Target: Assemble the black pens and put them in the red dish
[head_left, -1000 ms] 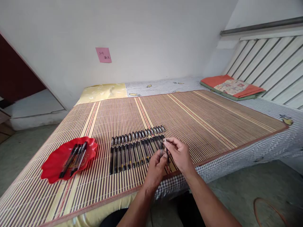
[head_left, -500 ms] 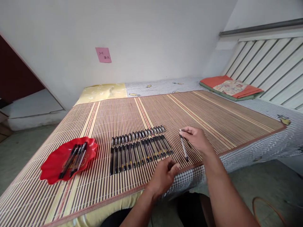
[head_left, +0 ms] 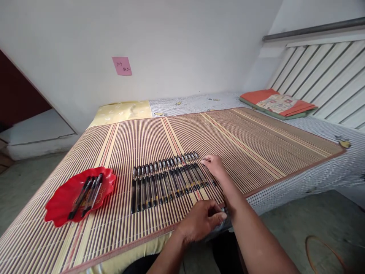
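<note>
Side by side on the striped bamboo mat point(head_left: 245, 152) lies a row of black-capped pens point(head_left: 168, 179) with clear barrels. At the row's right end, my right hand point(head_left: 212, 166) pinches the cap end of another pen point(head_left: 211, 178), which lies along the mat beside the last one; the fingers cover its cap. My left hand point(head_left: 201, 220) hovers by the mat's front edge, below the row. Its fingers are loosely bent, the thumb stands apart from them, and nothing shows in it. Several more pens point(head_left: 85, 198) lie in a red scalloped plate point(head_left: 58, 203) to the left.
A folded orange and green cloth point(head_left: 278, 103) lies at the back right beside a white slatted panel point(head_left: 322, 76). Behind the bed stands a white wall with a pink note point(head_left: 121, 66). The mat's front edge drops off close to my lap.
My right hand has moved left with a pen, which was tilted above the mat and now lies by the row's right end. My left hand has shifted slightly right and down.
</note>
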The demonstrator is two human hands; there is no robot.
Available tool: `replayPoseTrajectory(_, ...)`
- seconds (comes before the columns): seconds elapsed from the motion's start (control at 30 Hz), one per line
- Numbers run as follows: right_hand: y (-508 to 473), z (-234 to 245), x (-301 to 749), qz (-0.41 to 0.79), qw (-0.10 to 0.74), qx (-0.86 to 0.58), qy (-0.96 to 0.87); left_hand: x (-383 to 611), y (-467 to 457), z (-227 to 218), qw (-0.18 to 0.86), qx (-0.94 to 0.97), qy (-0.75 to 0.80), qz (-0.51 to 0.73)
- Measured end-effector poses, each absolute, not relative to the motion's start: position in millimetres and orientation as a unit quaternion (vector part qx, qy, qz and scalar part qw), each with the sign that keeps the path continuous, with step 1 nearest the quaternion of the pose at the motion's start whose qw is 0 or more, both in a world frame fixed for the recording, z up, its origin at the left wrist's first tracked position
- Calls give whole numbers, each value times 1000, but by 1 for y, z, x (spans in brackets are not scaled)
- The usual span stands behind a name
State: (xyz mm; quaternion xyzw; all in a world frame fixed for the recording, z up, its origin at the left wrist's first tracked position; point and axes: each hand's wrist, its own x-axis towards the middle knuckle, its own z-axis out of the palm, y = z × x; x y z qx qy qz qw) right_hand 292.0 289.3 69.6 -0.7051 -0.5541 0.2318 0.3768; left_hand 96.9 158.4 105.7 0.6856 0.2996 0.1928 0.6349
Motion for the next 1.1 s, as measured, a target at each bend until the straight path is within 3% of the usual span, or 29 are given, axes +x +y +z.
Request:
replayPoseTrajectory(0.67, 240, 83, 308, 188, 242, -719, -623, 98, 159, 101, 619, 699, 308, 180)
replayPoseTrajectory(1.1, 236, 87, 311, 228, 245, -726, -600, 97, 159, 107, 605, 713, 311, 169)
